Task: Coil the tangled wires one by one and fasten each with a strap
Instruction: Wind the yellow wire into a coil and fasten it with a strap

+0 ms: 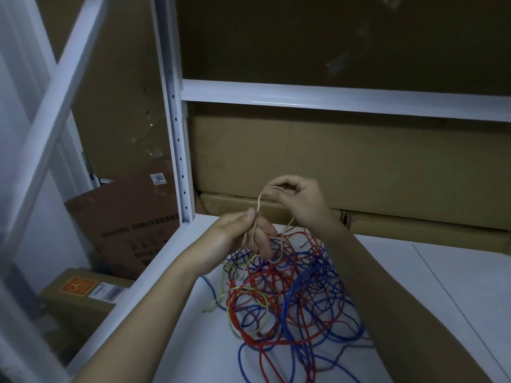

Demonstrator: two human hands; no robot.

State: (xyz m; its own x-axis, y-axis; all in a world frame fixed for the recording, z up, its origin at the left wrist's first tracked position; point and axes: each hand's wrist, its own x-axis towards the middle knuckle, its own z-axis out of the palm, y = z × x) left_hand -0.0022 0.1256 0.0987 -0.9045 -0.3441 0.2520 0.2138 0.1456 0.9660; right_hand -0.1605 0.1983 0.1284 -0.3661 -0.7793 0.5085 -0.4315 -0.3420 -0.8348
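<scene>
Surface: a white shelf [414,286] of a white metal rack [177,128] is used as the work area.
Wire pile: a tangle of red, blue and yellow-green wires [290,294] is spread on the shelf, directly below both hands.
Beige wire: a pale beige wire [258,205] is lifted above the pile; a loop is formed between the two hands, and its lower lengths are trailed down into the tangle.
Left hand: the left hand [237,239] is held over the near-left part of the pile; its grip is closed on the beige wire, the strands pinched between thumb and fingers.
Right hand: the right hand [298,197] is raised higher and further back; the top of the loop is pinched by its curled fingers.
Background: large cardboard boxes [345,161] are stacked behind the shelf.
Left of rack: a leaning carton [130,222] and a lower box with an orange label [80,286] are seen.
</scene>
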